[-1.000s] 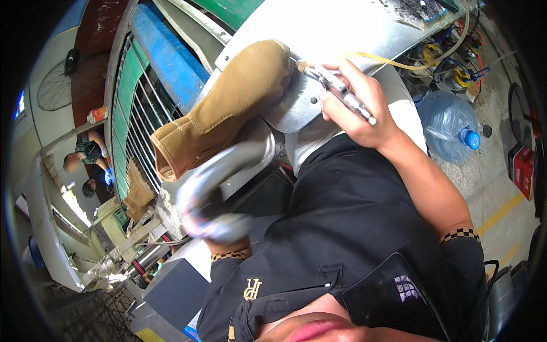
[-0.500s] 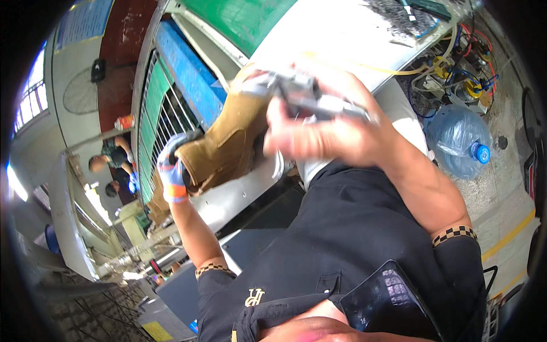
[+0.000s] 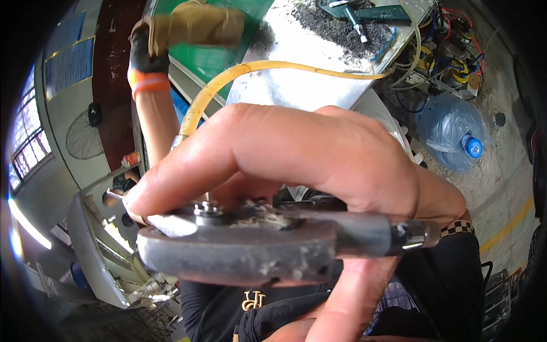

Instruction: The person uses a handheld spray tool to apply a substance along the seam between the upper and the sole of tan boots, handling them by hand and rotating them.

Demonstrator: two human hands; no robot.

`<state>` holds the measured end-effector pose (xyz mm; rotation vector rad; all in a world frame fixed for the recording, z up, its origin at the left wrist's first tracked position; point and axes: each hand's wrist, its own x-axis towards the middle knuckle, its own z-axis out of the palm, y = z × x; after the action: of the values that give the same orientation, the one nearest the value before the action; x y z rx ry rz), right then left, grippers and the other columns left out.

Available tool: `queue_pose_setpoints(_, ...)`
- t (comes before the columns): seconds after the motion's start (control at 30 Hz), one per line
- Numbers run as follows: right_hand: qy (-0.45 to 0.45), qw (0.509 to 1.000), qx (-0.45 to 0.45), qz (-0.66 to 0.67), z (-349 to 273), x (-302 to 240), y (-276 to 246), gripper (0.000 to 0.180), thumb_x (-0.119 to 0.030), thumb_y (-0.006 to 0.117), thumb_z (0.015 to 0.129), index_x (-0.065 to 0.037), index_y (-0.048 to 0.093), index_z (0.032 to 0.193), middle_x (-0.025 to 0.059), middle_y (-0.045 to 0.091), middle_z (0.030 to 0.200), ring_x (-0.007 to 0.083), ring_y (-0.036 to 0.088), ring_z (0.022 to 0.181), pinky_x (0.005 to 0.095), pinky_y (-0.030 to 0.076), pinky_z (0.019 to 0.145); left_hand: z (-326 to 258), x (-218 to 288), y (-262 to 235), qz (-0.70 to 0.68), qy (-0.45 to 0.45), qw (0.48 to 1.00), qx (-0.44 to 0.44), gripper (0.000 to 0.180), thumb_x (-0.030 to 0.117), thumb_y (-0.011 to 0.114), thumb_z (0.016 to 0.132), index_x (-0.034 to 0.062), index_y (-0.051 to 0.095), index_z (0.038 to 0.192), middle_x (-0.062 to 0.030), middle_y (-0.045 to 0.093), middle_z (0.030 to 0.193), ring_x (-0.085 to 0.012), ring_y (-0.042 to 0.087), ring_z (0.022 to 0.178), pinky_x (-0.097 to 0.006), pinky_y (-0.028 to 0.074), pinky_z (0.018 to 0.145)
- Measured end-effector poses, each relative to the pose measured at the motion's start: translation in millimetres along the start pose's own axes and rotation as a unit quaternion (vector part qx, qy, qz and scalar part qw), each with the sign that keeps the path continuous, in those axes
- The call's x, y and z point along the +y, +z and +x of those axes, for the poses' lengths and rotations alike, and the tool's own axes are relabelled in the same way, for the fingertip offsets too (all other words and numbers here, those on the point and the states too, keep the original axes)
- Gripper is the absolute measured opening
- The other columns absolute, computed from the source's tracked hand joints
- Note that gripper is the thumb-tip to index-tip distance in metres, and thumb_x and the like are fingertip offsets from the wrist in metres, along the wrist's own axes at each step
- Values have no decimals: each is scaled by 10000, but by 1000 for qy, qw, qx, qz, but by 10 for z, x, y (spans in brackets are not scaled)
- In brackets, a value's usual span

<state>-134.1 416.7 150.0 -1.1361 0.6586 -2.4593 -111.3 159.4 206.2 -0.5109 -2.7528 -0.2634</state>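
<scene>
Brown boot is far left, its collar clasped by the left hand, fingers closed; near, the right hand curls round a grey metal tool.

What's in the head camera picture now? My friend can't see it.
A bare right hand, very close up, holds a grey metal tool, with a yellow hose behind. At upper left, the gloved left hand holds a tan boot.
</scene>
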Motion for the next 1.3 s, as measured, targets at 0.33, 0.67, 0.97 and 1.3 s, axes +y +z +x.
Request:
queue_pose_setpoints(0.33, -74, 996, 19, -49, 150, 369, -256, 924, -487, 932, 527, 58, 531, 1158, 141, 652, 814, 244, 681, 724, 309, 526, 645, 1525, -1657, 1045, 152, 97, 984, -8, 189, 130, 639, 878, -18, 658, 994, -117, 687, 904, -208, 673, 856, -356, 537, 746)
queue_pose_setpoints(0.67, -72, 992, -48, -93, 176, 306, 52, 936, -511, 922, 526, 57, 526, 1156, 160, 651, 804, 284, 680, 724, 334, 521, 648, -859, 154, -377, -56, -88, 994, -34, 220, 137, 617, 919, -6, 640, 1084, -112, 682, 957, -185, 670, 858, -320, 540, 736)
queue_pose_setpoints(0.97, 53, 960, -123, -245, 60, 1135, 441, 826, -288, 943, 589, -32, 573, 1281, 40, 631, 928, 88, 606, 692, 243, 500, 620, -3052, -1008, 595, -361, -546, 695, 300, 270, 148, 593, 961, 7, 621, 1191, -109, 679, 1025, -162, 665, 871, -281, 540, 736)
queue_pose_setpoints(1.3, 185, 834, 113, -507, 243, 2439, -513, 418, -190, 687, 896, -66, 553, 1272, 44, 648, 772, 130, 611, 594, 285, 492, 536, -3490, -1254, 784, -327, -472, 739, 353, 357, 194, 599, 980, -4, 580, 1276, -115, 655, 1155, -164, 669, 915, -282, 551, 804)
